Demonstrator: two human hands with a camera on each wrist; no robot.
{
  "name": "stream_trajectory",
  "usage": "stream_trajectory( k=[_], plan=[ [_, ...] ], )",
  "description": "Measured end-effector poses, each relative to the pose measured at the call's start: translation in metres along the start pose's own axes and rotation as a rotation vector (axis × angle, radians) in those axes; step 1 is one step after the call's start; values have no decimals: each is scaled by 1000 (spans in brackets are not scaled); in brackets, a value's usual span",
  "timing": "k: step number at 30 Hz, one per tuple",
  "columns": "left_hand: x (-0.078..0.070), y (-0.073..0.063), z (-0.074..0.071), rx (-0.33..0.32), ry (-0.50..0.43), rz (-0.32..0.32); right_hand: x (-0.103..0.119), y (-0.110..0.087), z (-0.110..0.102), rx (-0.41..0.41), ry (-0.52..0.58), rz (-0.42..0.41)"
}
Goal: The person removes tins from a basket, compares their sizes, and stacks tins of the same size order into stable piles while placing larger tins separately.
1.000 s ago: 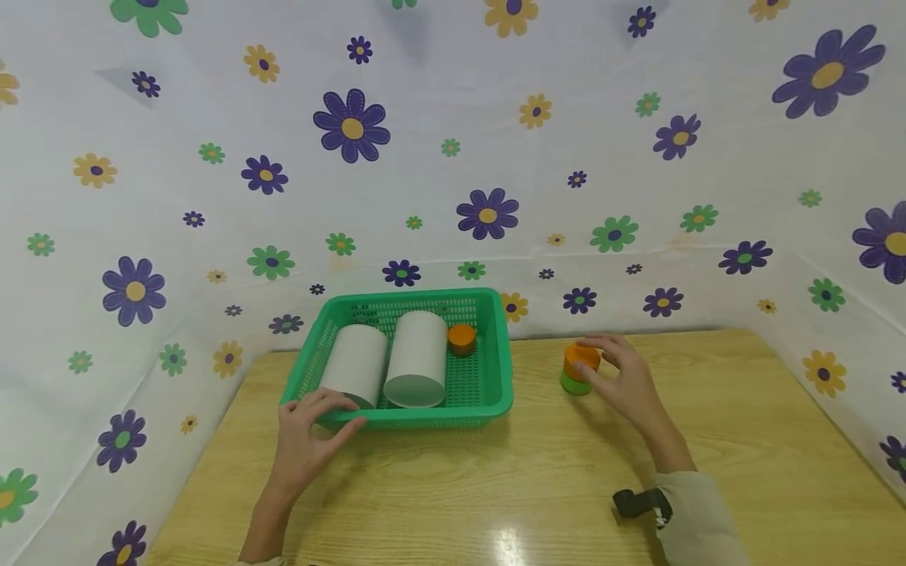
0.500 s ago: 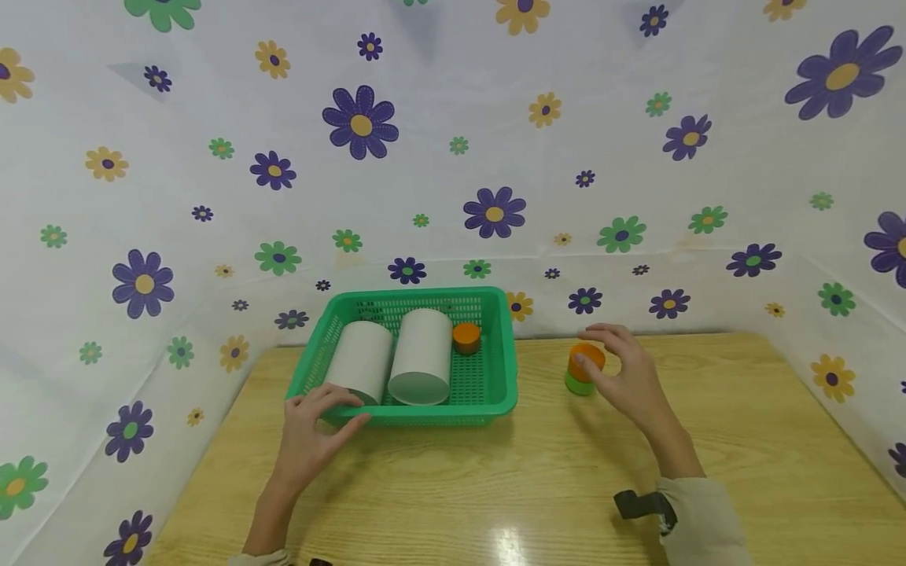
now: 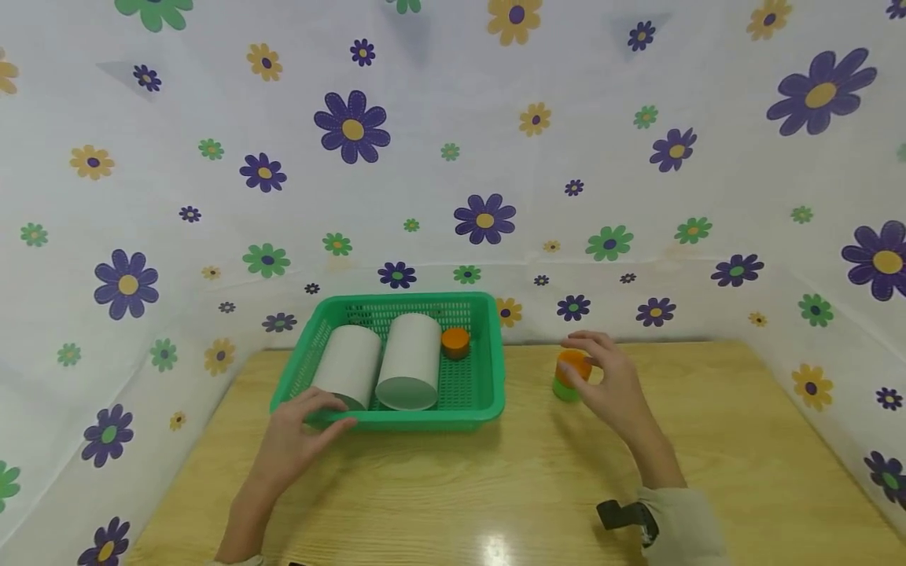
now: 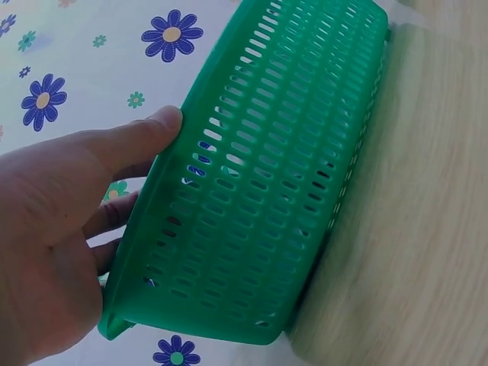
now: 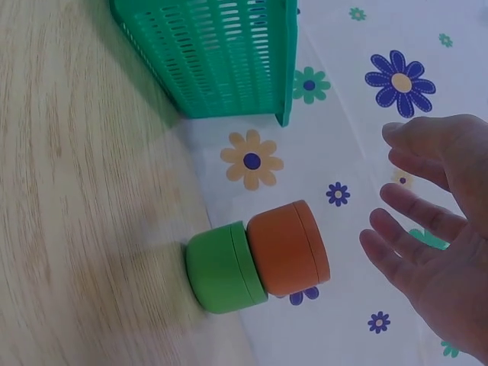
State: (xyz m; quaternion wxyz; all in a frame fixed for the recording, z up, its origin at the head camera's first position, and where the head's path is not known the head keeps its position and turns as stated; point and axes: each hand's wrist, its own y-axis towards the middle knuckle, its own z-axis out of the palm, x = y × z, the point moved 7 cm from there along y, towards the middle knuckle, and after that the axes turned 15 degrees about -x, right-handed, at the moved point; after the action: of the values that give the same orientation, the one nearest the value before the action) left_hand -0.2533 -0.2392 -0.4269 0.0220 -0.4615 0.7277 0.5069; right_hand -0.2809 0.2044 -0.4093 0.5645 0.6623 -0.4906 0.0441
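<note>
At the left of the head view, my left hand (image 3: 293, 432) grips the front rim of a green perforated basket (image 3: 425, 417), fingers over the edge and thumb outside. Two white cylinders (image 3: 409, 362) lie side by side in that basket, beside a small orange jar (image 3: 455, 343). On the right, an orange jar (image 5: 288, 248) is stacked on a green jar (image 5: 223, 267). My right hand (image 3: 610, 385) hovers over this stack with its fingers spread and holds nothing. In the right wrist view, a gap shows between its fingertips and the orange jar.
The wooden table (image 3: 439, 495) carries the basket and the stacked jars. Behind it hangs a white flower-print cloth (image 3: 410, 173), close to the table's far edge. A black strap (image 3: 626, 516) circles the right wrist.
My right hand's fingers have lifted slightly off the stacked orange jar. My left hand stays at the basket rim. The head view has shifted a little.
</note>
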Motion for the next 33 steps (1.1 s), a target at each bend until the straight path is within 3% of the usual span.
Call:
stream_trajectory(
  k=[6, 15, 23, 33],
  plan=[
    [4, 1, -2, 18, -28, -34, 8, -6, 6, -1, 28, -7],
    [3, -1, -5, -11, -41, 21, 20, -7, 18, 11, 105, -12],
    [4, -8, -5, -25, -26, 18, 30, -9, 33, 55, 151, -30],
    [0, -3, 0, -58, -46, 27, 49, 6, 50, 113, 152, -82]
  ],
)
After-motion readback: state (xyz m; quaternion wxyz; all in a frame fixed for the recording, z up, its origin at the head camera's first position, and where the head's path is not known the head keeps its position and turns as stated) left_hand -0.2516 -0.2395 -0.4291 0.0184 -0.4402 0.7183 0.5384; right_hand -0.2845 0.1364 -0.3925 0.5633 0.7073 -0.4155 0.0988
